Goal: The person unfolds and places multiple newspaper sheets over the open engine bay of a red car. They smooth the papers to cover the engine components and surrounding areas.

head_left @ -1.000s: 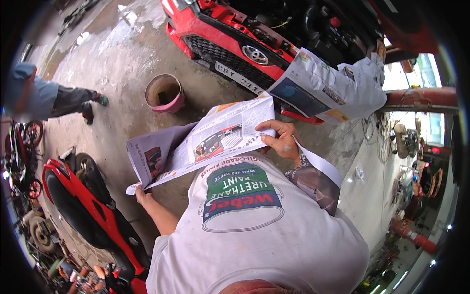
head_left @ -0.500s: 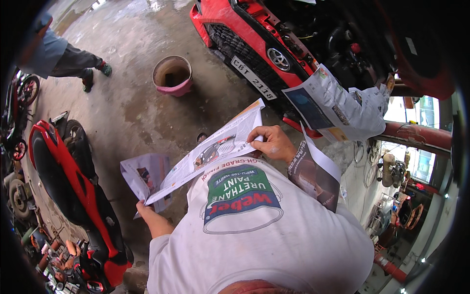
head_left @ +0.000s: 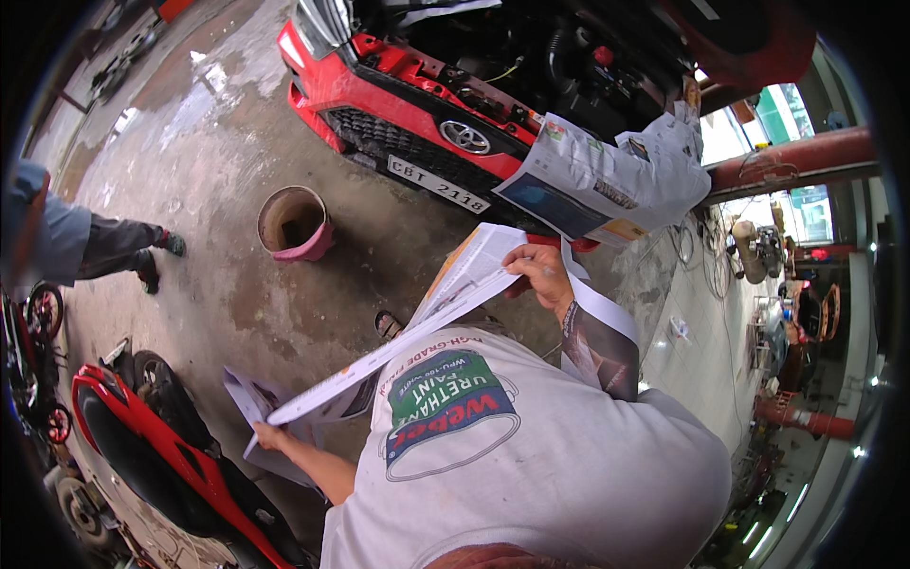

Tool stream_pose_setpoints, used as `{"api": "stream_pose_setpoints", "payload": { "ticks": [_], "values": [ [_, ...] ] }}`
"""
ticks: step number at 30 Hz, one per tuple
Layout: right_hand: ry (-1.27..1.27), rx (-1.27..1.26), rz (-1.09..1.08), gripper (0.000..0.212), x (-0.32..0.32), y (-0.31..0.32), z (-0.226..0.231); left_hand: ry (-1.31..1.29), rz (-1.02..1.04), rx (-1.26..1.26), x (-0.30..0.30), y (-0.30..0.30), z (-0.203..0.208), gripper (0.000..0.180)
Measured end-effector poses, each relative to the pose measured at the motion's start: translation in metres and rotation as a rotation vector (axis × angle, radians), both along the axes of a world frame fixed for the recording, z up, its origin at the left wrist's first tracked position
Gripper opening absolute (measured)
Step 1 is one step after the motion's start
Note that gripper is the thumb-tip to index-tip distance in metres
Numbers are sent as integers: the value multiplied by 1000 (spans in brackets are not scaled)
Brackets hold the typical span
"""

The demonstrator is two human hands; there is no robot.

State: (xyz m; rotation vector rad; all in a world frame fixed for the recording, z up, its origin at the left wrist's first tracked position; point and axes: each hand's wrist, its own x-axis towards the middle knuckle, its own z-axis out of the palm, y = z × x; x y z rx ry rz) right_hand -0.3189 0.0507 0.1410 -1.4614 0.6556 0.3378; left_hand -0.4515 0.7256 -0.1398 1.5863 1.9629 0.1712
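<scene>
I hold a large newspaper sheet (head_left: 445,303) stretched in front of my white printed shirt (head_left: 531,465). My right hand (head_left: 542,273) grips its upper end, and more paper hangs down past my right wrist. My left hand (head_left: 270,438) grips the sheet's lower left end, where a folded part droops below the fingers. The sheet is seen nearly edge-on and slants from lower left to upper right.
A red car (head_left: 445,104) with an open engine bay stands ahead, newspaper (head_left: 597,180) taped over its right front. A pink bucket (head_left: 296,225) sits on the concrete floor. A red motorcycle (head_left: 161,465) is at my left. Another person's legs (head_left: 114,247) are at far left.
The sheet has tilted from nearly flat to almost edge-on, and my left hand has dropped lower with its end. The view has shifted, bringing the car's front closer to centre.
</scene>
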Motion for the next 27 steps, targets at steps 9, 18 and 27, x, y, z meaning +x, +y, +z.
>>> {"api": "stream_pose_setpoints", "payload": {
  "ticks": [9,18,27],
  "values": [
    [-251,-2,-205,15,11,-60,16,-314,-71,-48,199,-60,48,53],
    [-357,123,-287,15,121,-157,-14,-652,-135,-215,337,-152,119,48],
    [-463,146,-596,12,194,-287,-44,-697,-126,-145,402,-130,142,37]
  ]
}}
